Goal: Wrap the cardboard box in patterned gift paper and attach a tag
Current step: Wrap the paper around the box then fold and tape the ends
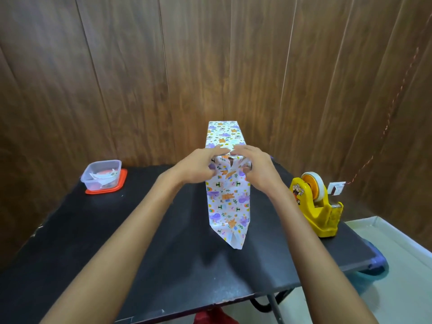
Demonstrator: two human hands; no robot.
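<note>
The black table (pixel 163 253) spreads below my fingers. On it the wrapped box (pixel 228 199) stands right under them, a pointed paper flap (pixel 233 237) hanging toward me. My left hand (pixel 198 168) and right hand (pixel 256 170) both pinch the folds at its near top edge, fingers curled tight. The box seems light and stiff and the paper thin and easily torn, I judge, so I'd hold at the corners. The tape dispenser (pixel 315 206) sits right of my fingers, the plastic tub (pixel 102 176) well left.
</note>
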